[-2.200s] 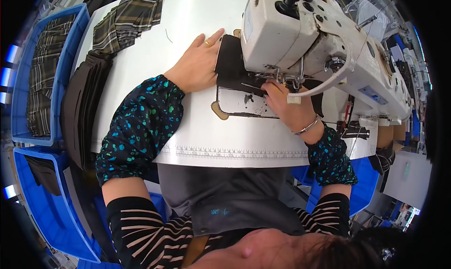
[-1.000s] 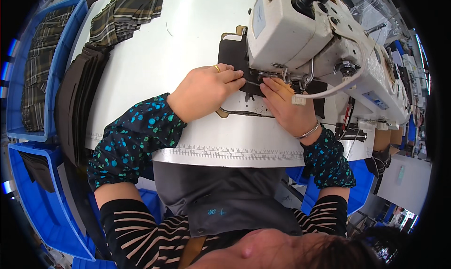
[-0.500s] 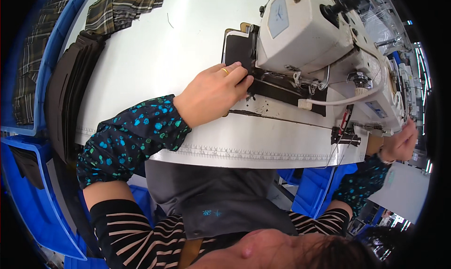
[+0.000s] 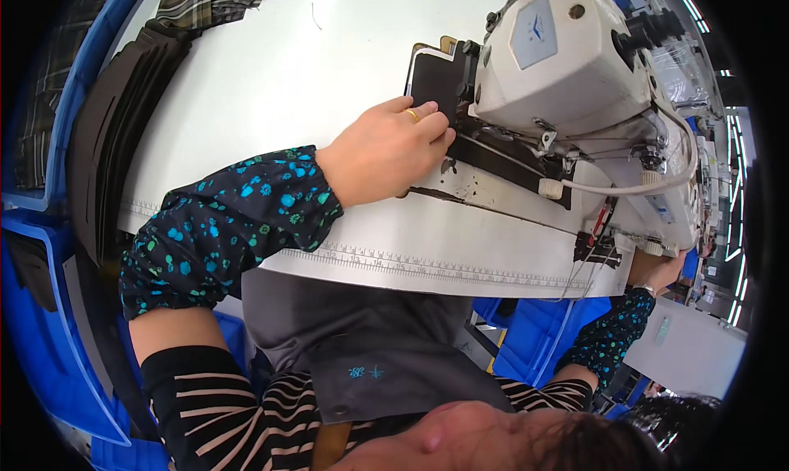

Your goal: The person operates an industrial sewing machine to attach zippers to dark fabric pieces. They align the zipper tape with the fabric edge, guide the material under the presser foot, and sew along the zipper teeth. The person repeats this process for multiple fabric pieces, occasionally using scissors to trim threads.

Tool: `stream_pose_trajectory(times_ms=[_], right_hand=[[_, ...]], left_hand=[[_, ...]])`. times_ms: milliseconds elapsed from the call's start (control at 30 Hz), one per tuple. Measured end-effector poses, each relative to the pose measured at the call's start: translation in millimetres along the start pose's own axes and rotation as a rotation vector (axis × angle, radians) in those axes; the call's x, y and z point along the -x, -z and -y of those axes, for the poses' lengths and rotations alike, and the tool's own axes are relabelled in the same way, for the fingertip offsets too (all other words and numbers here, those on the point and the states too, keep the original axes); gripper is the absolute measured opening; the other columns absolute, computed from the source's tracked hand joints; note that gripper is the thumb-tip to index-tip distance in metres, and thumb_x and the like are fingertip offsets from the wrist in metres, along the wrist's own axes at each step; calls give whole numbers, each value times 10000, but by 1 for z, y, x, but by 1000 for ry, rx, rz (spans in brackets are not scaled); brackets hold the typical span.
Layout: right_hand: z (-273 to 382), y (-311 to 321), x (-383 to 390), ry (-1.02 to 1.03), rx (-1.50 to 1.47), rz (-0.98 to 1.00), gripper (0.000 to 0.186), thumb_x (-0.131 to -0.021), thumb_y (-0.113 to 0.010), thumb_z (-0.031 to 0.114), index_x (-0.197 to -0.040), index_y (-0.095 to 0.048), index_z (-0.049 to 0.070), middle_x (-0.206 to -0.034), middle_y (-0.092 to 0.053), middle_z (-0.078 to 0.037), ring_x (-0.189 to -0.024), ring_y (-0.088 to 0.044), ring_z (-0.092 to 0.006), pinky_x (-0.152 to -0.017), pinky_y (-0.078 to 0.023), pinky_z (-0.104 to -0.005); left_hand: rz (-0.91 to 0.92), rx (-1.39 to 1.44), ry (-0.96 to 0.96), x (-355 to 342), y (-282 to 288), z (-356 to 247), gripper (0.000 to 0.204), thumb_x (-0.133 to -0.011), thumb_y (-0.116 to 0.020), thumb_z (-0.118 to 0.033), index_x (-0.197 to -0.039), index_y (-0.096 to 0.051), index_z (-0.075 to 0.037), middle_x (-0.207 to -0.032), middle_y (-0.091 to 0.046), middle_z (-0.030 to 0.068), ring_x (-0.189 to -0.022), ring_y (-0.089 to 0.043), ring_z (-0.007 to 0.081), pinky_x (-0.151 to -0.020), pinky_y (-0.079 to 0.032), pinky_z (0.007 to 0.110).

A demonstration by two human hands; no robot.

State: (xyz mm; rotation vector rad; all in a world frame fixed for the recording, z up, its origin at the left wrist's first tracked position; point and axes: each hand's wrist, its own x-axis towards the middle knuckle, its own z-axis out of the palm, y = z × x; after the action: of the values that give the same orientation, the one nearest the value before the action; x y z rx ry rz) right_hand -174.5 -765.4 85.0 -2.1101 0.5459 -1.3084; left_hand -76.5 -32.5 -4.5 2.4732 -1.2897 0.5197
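My left hand (image 4: 385, 153), with a ring on one finger, rests at the left side of a white sewing machine (image 4: 567, 56). Its fingers are bent and close together, the tips pressing on a dark fabric piece (image 4: 434, 83) that lies by the machine's clamp plate. More dark material (image 4: 514, 168) runs under the machine head. At the far right, my right hand (image 4: 660, 274) reaches up against the end of the machine. The machine hides most of its fingers, so what they touch cannot be made out.
A stack of dark fabric pieces (image 4: 115, 142) hangs over the table's left edge, with plaid cloth (image 4: 205, 1) behind it. Blue bins (image 4: 57, 134) stand at the left and another blue bin (image 4: 546, 339) below the table. A ruler strip (image 4: 411, 265) follows the front edge.
My right hand has moved in from the right, and its fingers are now largely behind the machine's end. My left hand stays on the dark fabric piece. The whole view has shifted slightly.
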Motion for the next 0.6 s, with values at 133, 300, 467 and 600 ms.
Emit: stream_pose_trajectory(times_ms=[133,300,467,600], right_hand=[[25,-19,-28,-117,55,-18,520,-1131,-441,332,-1406,-614,-74,-1443,-641,-169,-1288,-602,-252,-1093,-455,-354],[7,33,-91,368,616,113,566,-1128,-436,428,-1421,-623,-18,-1379,-680,-212,-1219,-654,-327,-1045,-481,-371],[11,14,-64,197,465,111,555,-1145,-405,377,-1406,-607,-68,-1423,-647,-229,-1286,-618,-345,-1076,-473,-392],[33,-21,-20,-67,107,0,553,-1134,-457,378,-1384,-611,-90,-1384,-660,-177,-1274,-612,-290,-1058,-496,-410]], left_hand=[[20,21,36,0,0,2,351,-904,-710,-186,-1210,-700,-14,-1158,-657,90,-1213,-668,271,-1069,-534,414],[-17,19,19,2,-3,2,402,-836,-737,-151,-1209,-702,-7,-1139,-649,87,-1203,-664,264,-1067,-535,398],[31,21,29,-1,-1,-1,491,-744,-765,-115,-1216,-702,4,-1111,-636,77,-1182,-648,242,-1062,-529,360],[55,8,21,-2,2,-1,506,-738,-763,-105,-1224,-698,19,-1101,-636,80,-1171,-644,234,-1045,-525,346]])
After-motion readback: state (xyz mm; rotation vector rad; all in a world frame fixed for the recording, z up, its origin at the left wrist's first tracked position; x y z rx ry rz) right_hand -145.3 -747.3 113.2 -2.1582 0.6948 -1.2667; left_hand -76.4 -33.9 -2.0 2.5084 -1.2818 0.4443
